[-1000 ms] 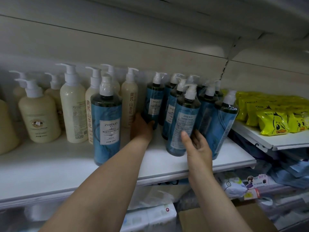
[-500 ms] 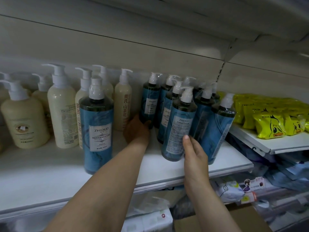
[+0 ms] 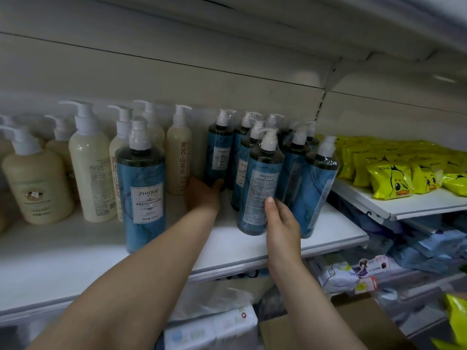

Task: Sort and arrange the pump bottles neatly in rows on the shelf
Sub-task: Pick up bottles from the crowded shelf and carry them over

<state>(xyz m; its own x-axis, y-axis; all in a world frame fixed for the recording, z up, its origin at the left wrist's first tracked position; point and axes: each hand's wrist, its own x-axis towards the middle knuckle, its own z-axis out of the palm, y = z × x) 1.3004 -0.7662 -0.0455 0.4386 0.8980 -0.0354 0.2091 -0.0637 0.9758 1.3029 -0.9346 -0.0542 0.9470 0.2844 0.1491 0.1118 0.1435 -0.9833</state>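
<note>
A cluster of blue pump bottles [image 3: 285,173] stands crowded at the right end of the white shelf [image 3: 75,263], most of them leaning and shrink-wrapped, with white pump heads. The front bottle of the cluster [image 3: 259,188] tilts to the right, and the right hand [image 3: 281,226] grips its lower half, thumb laid up the label and fingers wrapped behind it. Farther back, the left hand [image 3: 203,195] reaches in with its fingers curled round the base of the leftmost rear blue bottle [image 3: 218,152], which stands close to the back panel. One more blue bottle [image 3: 142,190] stands alone and upright nearer the shelf's front edge, left of the left forearm and apart from the cluster. Behind and left of it stand cream pump bottles [image 3: 88,170] in loose rows, including a squat wide one [image 3: 38,183] at the far left and a slim one with red characters [image 3: 180,160] just beside the left hand. On a separate shelf to the right lie yellow packets printed with a duck [image 3: 394,183], and wrapped goods fill the space below.
</note>
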